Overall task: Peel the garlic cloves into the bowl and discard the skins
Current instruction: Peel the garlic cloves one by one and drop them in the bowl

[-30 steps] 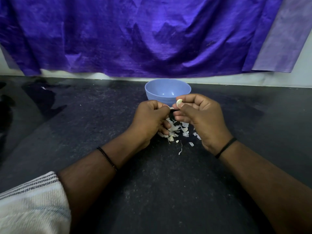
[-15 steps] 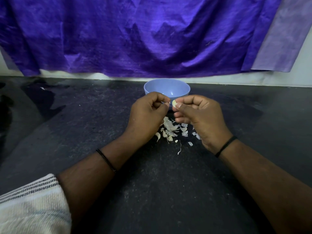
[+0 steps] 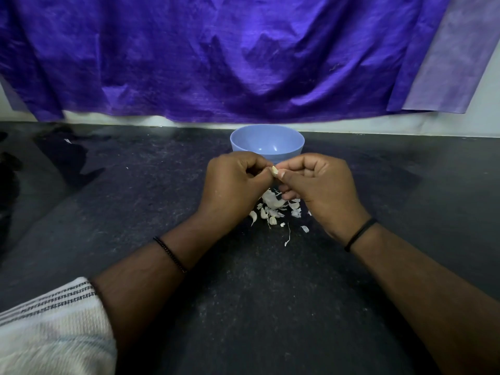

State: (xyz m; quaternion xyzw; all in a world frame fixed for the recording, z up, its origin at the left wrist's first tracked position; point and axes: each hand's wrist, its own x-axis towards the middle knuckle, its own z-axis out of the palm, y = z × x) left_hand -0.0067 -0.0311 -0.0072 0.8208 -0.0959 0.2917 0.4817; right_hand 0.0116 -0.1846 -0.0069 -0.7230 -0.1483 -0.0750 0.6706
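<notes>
- A purple cloth (image 3: 216, 58) hangs across the far wall, creased, with a paler lilac strip (image 3: 454, 63) at its right edge; a band of white wall shows beneath it
- The dark speckled worktop (image 3: 243, 307) fills the rest of the view, glossier on the far left where it carries dark reflections
- At the near left corner lies a white knitted sleeve (image 3: 51, 326) with thin dark stripes
- Both forearms reach in from the near edge toward the middle – the left one wears a beaded dark band (image 3: 170, 254) at the wrist, the right one a plain black band (image 3: 359, 234)
- A blue bowl (image 3: 266, 135) stands upright at the far middle of the worktop, just beyond the knuckles; what can be seen of its inside looks bare, though the near part is hidden by the hands
- The left hand (image 3: 232, 182) is curled, its thumb and fingertips pinching at the clove's left side
- The right hand (image 3: 319, 185) is curled too, thumb and forefinger pinching the same clove from the right
- A heap of white garlic skins (image 3: 273, 207) lies on the worktop right under the hands, with a few flakes and a thin strand scattered nearer
- The garlic clove (image 3: 275, 171) – pale, small – sits between the two sets of fingertips, held above the worktop just in front of the bowl
</notes>
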